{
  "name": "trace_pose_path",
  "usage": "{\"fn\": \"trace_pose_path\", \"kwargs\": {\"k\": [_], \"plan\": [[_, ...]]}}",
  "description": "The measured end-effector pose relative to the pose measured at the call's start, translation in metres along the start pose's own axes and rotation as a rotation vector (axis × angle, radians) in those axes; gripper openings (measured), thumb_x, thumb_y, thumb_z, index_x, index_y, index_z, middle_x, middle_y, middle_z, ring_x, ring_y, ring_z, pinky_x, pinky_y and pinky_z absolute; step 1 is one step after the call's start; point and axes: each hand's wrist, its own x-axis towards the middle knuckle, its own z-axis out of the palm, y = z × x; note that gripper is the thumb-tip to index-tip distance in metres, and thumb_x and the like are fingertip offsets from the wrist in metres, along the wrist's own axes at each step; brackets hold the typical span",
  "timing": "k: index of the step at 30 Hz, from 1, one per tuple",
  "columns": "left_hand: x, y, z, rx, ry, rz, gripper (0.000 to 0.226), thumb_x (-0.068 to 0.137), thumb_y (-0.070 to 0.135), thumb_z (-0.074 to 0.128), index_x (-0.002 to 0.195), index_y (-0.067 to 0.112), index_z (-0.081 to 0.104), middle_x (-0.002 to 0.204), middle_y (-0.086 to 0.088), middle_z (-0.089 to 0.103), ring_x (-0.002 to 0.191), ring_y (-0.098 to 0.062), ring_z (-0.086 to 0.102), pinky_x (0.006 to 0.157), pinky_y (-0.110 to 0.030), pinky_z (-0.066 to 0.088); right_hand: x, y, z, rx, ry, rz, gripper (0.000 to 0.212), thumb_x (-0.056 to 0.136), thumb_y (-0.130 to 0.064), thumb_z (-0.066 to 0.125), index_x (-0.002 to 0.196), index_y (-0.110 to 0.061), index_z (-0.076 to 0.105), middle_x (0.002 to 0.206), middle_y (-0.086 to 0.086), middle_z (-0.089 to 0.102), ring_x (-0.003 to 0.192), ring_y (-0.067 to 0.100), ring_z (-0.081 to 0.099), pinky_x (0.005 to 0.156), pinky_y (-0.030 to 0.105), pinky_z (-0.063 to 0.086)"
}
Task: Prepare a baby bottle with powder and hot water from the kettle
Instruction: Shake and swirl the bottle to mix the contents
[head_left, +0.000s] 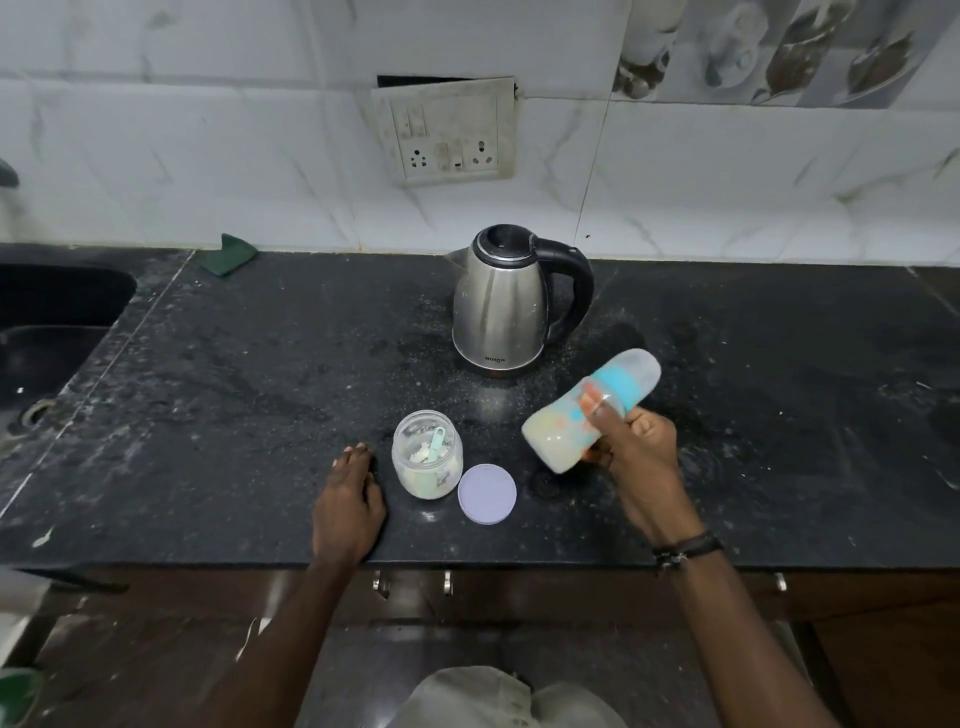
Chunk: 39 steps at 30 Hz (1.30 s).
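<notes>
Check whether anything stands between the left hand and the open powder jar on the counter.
Nothing visible does. The left hand rests flat on the counter just left of the powder jar, with only bare counter between them. The jar's lid lies on its far side.

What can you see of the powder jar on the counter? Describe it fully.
The powder jar is small, round and clear, plastic by its look. It stands upright and open on the black counter, partly filled with pale powder. A light green scoop sits inside. Its lilac lid lies beside it; the left hand rests near, apart.
</notes>
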Motion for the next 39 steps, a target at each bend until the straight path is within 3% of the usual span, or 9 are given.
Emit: {"fn": "trace_pose_path", "kwargs": {"k": [4,8,11,15,23,28,32,35,39], "plan": [[0.000,0.000,0.000,0.005,0.003,0.004,0.039,0.090,-0.002,0.059,0.129,0.000,0.062,0.139,-0.019,0.059,0.130,-0.036,0.054,0.106,-0.049,0.046,-0.002,-0.001,0.003,-0.160,-0.118,-0.015,0.023,0.075,0.001,0.079,0.095,-0.009,0.074,0.091,0.003,0.078,0.084,0.017,0.076,0.069,0.027,0.061],[0.000,0.001,0.000,0.002,-0.002,-0.011,0.038,0.091,-0.002,0.058,0.129,0.000,0.062,0.139,-0.018,0.059,0.131,-0.036,0.054,0.107,-0.049,0.045,-0.001,-0.001,0.005,-0.066,-0.049,-0.026,0.019,0.075,-0.006,0.078,0.093,-0.009,0.073,0.088,0.005,0.078,0.080,0.016,0.076,0.065,0.025,0.059],[0.001,0.000,0.000,0.003,0.010,0.000,0.038,0.091,-0.002,0.058,0.128,0.000,0.063,0.138,-0.019,0.059,0.130,-0.036,0.055,0.106,-0.050,0.046,-0.003,-0.003,0.009,-0.156,-0.157,-0.004,0.023,0.075,0.000,0.079,0.093,-0.012,0.074,0.088,-0.001,0.078,0.084,0.015,0.076,0.068,0.024,0.059],[0.000,0.001,0.001,0.002,0.011,-0.007,0.037,0.090,-0.003,0.059,0.127,0.000,0.063,0.137,-0.019,0.060,0.129,-0.037,0.055,0.105,-0.050,0.046,0.001,-0.001,0.012,-0.110,-0.078,-0.002,0.016,0.079,-0.004,0.077,0.093,-0.010,0.073,0.088,0.005,0.078,0.080,0.017,0.076,0.065,0.028,0.061],[0.000,-0.001,0.004,-0.003,0.013,-0.006,0.038,0.090,-0.002,0.059,0.128,0.000,0.063,0.138,-0.019,0.060,0.130,-0.036,0.055,0.106,-0.050,0.046,-0.001,-0.006,0.015,-0.207,-0.136,-0.010,0.021,0.076,-0.007,0.081,0.095,-0.012,0.074,0.088,0.001,0.078,0.084,0.017,0.076,0.068,0.027,0.061],[0.001,-0.003,0.003,-0.021,0.019,0.001,0.039,0.090,-0.003,0.059,0.128,0.000,0.063,0.138,-0.018,0.060,0.130,-0.036,0.055,0.106,-0.051,0.047,-0.002,-0.002,0.011,-0.161,-0.086,0.001,0.015,0.078,-0.013,0.079,0.092,-0.012,0.073,0.083,0.003,0.078,0.076,0.017,0.075,0.055,0.022,0.056],[0.000,-0.005,0.004,-0.009,0.014,0.008,0.039,0.091,0.005,0.054,0.129,0.001,0.062,0.138,-0.018,0.059,0.131,-0.035,0.054,0.107,-0.050,0.046,-0.005,-0.003,0.008,-0.275,-0.175,0.030,0.020,0.074,-0.007,0.083,0.090,-0.014,0.075,0.086,0.000,0.078,0.078,0.013,0.076,0.063,0.022,0.059],[0.001,-0.004,0.003,-0.012,0.005,-0.006,0.038,0.091,0.001,0.057,0.129,0.001,0.062,0.139,-0.017,0.059,0.131,-0.035,0.054,0.107,-0.050,0.046,-0.004,-0.002,0.004,-0.158,-0.091,0.015,0.009,0.081,-0.008,0.076,0.089,-0.011,0.072,0.084,0.006,0.078,0.070,0.015,0.074,0.051,0.019,0.054],[0.000,-0.002,0.003,-0.009,0.011,-0.005,0.038,0.090,-0.002,0.060,0.128,0.001,0.063,0.138,-0.018,0.060,0.129,-0.036,0.055,0.104,-0.050,0.047,-0.005,-0.008,0.002,-0.230,-0.164,0.029,0.027,0.071,-0.008,0.085,0.096,-0.005,0.075,0.087,0.006,0.078,0.079,0.017,0.076,0.063,0.025,0.060]]}}
